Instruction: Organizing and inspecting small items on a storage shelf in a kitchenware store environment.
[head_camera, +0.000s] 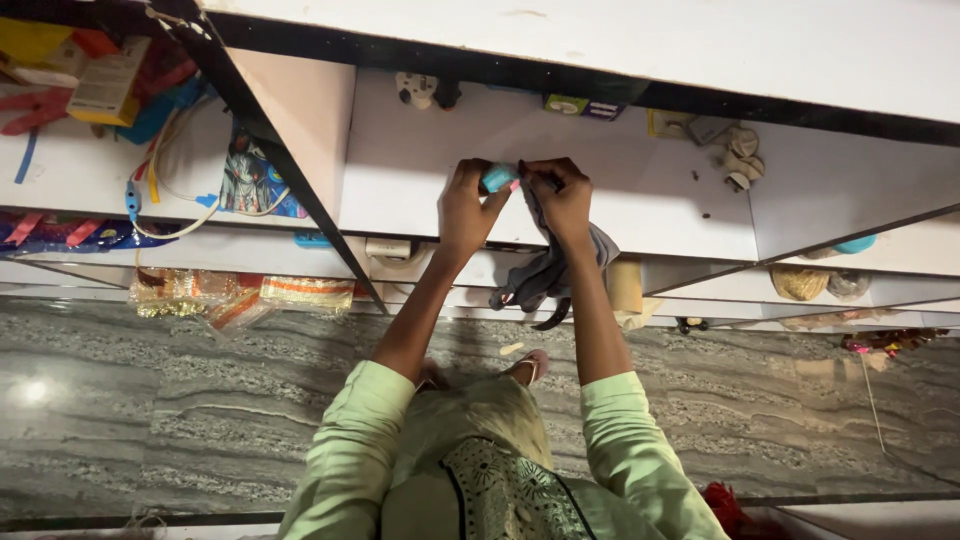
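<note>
Both my arms reach up to a white shelf (640, 200). My left hand (465, 205) pinches a small light-blue object (498, 178) at its left side. My right hand (560, 195) touches the same blue object from the right and also grips a grey cloth (550, 275), which hangs down below the wrist. The two hands meet over the blue object in the middle of the shelf. Pale green sleeves cover my forearms.
A black divider (280, 160) splits the shelving on the left, where boxes, cables and coloured packets (110, 85) lie. Small round objects (742, 155) sit at the right of the shelf. Lower shelves hold a roll (625, 285) and bowls (800, 282). Grey marble floor (150, 400) lies below.
</note>
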